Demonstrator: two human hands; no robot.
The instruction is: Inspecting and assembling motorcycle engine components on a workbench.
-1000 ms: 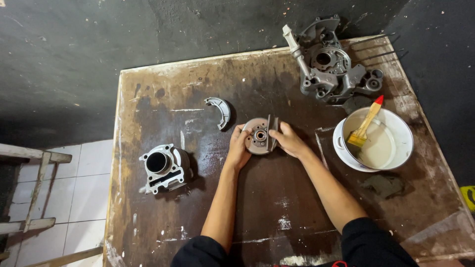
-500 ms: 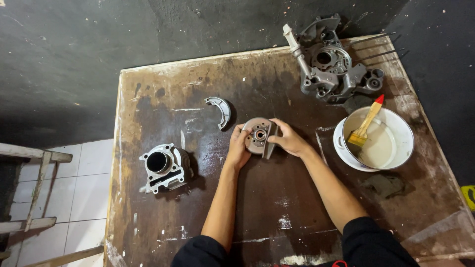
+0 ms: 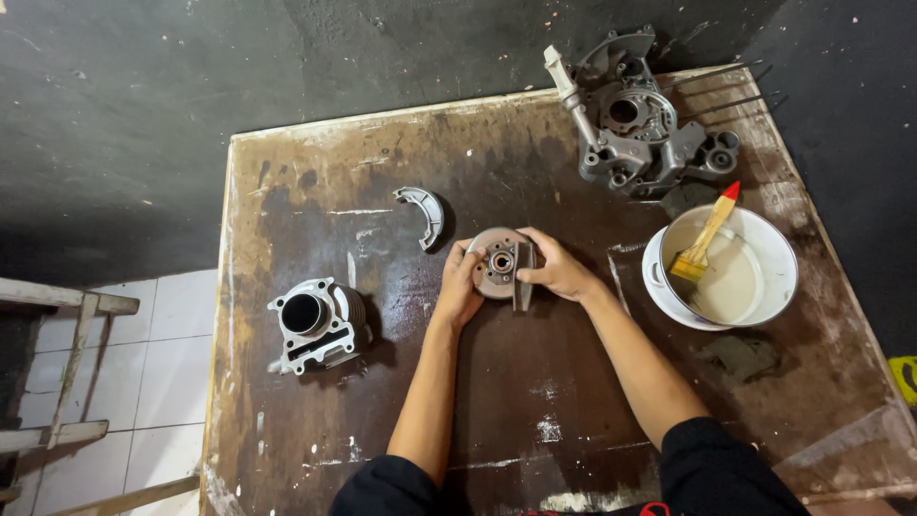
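Both hands held a round metal clutch plate (image 3: 498,262) btwn them at mid-table: left hand (image 3: 458,290) cupped its left rim, right hand (image 3: 557,270) gripped the right side w/ a flat dark bar (image 3: 522,277) pressed upright across the face. Bar's long axis ran toward/away from the person, right hand nearer it. Vs. 0.5 s ago, hardly any change; grip and position matched.

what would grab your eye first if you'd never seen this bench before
Both hands, left hand and right hand, grip a round metal disc part at the middle of the stained brown table. A white bowl with a yellow brush sits right; an engine casing lies at the far edge.
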